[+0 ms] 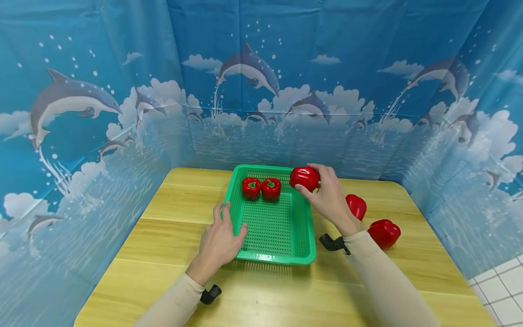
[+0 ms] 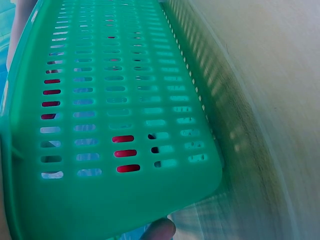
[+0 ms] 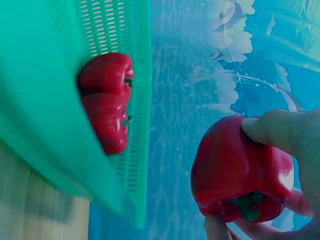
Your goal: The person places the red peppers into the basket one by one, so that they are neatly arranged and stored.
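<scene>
My right hand [image 1: 330, 195] holds a red bell pepper [image 1: 304, 178] above the far right corner of the green plastic basket [image 1: 303, 260]. In the right wrist view the thumb lies on the side of this pepper [image 3: 242, 167], and its green stem faces the camera. My left hand [image 1: 220, 240] grips the left rim of the basket, thumb over the inner side. The left wrist view shows the basket's slotted wall [image 2: 100, 200] and one fingertip below it. Two bell peppers, one left [image 1: 251, 188] and one right [image 1: 271, 189], sit side by side inside, at the back.
On the wooden table [image 1: 180, 227], right of the basket, lie two more red bell peppers, one nearer the basket [image 1: 356, 206] and one farther right [image 1: 384, 233], partly behind the right arm. A blue dolphin-print curtain [image 1: 253, 136] surrounds the table's back and sides.
</scene>
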Demonstrator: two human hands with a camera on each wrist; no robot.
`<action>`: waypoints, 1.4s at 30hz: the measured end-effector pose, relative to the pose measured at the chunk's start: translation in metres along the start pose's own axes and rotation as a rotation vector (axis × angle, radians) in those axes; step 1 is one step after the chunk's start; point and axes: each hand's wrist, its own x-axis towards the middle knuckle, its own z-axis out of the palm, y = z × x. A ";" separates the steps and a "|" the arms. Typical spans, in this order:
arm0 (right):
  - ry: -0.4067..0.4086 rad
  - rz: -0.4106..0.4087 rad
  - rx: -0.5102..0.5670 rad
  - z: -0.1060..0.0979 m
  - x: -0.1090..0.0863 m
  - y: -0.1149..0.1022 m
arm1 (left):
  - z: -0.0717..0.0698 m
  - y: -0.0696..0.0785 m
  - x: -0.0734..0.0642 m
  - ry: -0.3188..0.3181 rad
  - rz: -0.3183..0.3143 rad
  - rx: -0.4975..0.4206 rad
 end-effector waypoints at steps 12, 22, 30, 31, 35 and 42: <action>-0.062 -0.045 0.053 0.011 0.014 -0.017 | 0.000 -0.002 0.000 -0.001 -0.001 0.001; -0.112 -0.100 0.075 0.022 0.025 -0.033 | -0.001 -0.001 0.001 -0.009 -0.007 0.001; -0.142 -0.116 0.086 0.035 0.031 -0.041 | -0.001 -0.001 0.001 -0.025 -0.018 0.003; -0.147 -0.114 0.087 0.036 0.031 -0.042 | -0.001 -0.001 0.001 -0.022 -0.015 0.002; -0.160 -0.095 0.109 0.043 0.033 -0.045 | -0.001 -0.001 0.000 -0.025 -0.013 0.008; -0.189 -0.095 0.094 0.051 0.037 -0.052 | -0.001 0.000 0.001 -0.018 -0.008 -0.001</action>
